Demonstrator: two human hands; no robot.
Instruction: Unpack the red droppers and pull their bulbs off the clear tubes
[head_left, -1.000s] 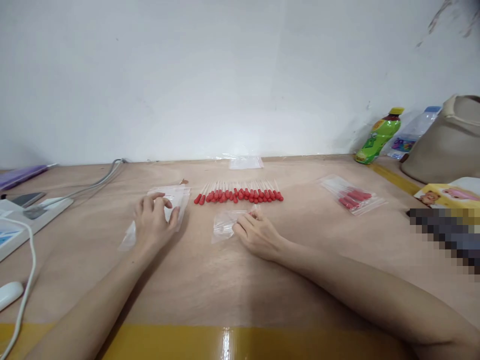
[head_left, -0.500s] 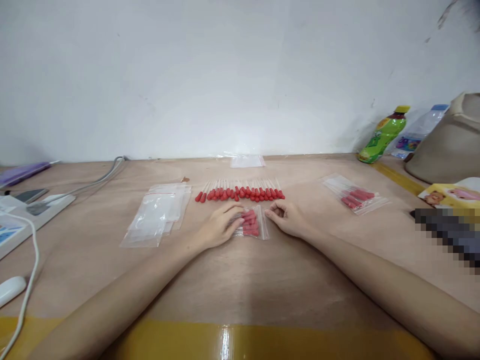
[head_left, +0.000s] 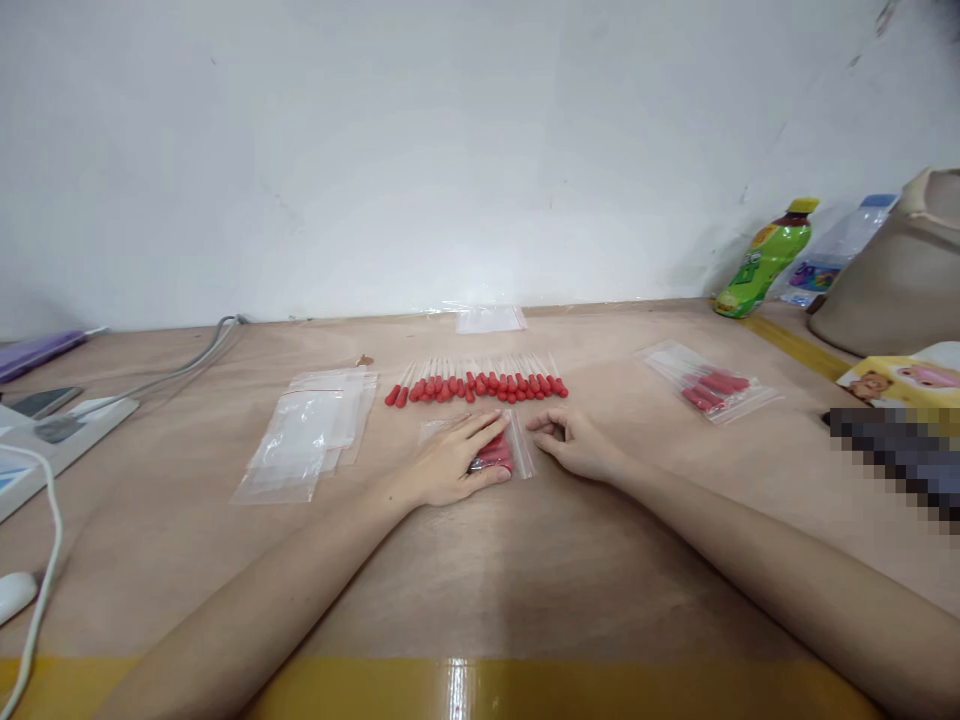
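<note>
My left hand (head_left: 461, 460) lies flat with fingers spread over a clear zip bag (head_left: 521, 445). Red ends of sticks (head_left: 493, 453) show through the plastic between its thumb and fingers. My right hand (head_left: 574, 440) is at the bag's right, zip edge. Its fingers are curled, with thumb and forefinger close together; whether they grip the edge I cannot make out. Just behind both hands is a row of pale thin sticks with red ends (head_left: 480, 386), pointing toward me.
Flat clear zip bags (head_left: 307, 435) lie at left, another bag (head_left: 491, 320) by the wall. A filled bag (head_left: 709, 383) lies at right. Farther right are a green bottle (head_left: 765, 260), a clear bottle (head_left: 836, 255) and a beige bag (head_left: 892, 270). A white cable (head_left: 52, 560) runs at left.
My left hand has shifted right and flattened over the bag, covering more of the red ends. The right hand stays at the zip edge. The view has moved slightly.
</note>
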